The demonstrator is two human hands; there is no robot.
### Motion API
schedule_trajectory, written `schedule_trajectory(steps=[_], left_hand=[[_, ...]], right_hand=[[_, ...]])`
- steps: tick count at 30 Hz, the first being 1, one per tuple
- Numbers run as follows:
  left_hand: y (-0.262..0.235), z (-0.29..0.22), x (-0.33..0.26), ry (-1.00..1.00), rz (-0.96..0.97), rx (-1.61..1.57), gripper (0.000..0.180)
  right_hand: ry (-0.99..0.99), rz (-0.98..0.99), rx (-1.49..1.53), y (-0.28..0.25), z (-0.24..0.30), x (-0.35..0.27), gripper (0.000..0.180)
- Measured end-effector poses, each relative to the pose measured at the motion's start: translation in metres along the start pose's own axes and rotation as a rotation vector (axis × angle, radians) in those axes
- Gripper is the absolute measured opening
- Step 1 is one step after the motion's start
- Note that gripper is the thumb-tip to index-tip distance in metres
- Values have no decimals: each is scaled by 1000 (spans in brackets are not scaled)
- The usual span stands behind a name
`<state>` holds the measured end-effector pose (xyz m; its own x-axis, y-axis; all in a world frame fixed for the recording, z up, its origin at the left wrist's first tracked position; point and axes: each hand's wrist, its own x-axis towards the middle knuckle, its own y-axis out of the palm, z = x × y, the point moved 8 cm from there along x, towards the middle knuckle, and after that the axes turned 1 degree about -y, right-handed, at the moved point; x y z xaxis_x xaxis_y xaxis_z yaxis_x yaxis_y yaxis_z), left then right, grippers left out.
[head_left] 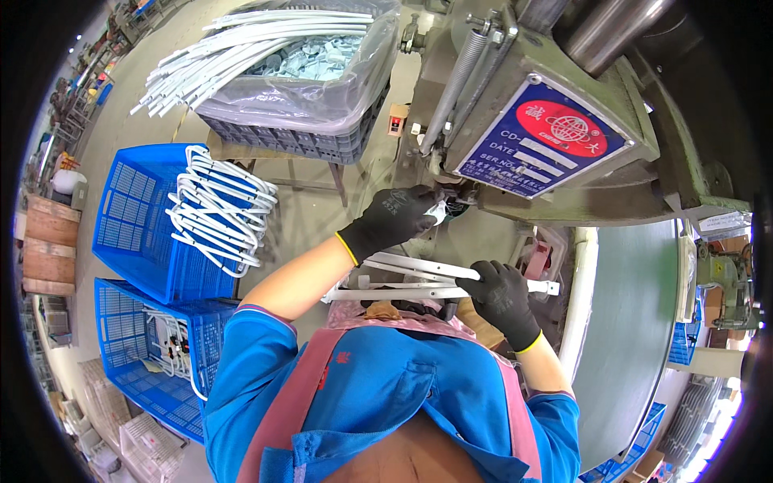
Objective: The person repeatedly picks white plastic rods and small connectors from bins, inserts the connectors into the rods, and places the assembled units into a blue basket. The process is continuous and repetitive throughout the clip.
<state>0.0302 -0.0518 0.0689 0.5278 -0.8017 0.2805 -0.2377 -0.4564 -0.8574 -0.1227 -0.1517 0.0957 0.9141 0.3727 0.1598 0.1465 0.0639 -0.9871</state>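
Observation:
My left hand [393,217], in a black glove with a yellow cuff, is closed at the fingertips on a small whitish piece [437,212], whose exact kind I cannot make out. It is right under the head of a large grey-green press [636,121], beside the tooling. My right hand [501,301], gloved the same way, is wrapped round a white metal tube frame [403,294] held crosswise in front of my waist. Holes show along its tubes, and one flattened end sticks out to the right of the hand. My fingers hide part of the frame.
At the back left, a grey crate [298,137] lined with clear plastic holds small metal pieces, with long white tubes [241,52] across it. Bent white tubes [221,209] lean on a blue basket [137,217]; another blue basket [145,362] stands nearer. A green conveyor belt [624,338] runs at right.

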Motion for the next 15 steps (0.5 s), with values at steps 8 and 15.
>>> schedule_trajectory(steps=[8,15], left_hand=[[-68,79,-65,-279,138,-228,52],[-73,133,-93,-524,103,-785,29]], right_hand=[[-15,-44,-56,-13,-7,33,17],[129,-208,120,-11,-37,59,27]])
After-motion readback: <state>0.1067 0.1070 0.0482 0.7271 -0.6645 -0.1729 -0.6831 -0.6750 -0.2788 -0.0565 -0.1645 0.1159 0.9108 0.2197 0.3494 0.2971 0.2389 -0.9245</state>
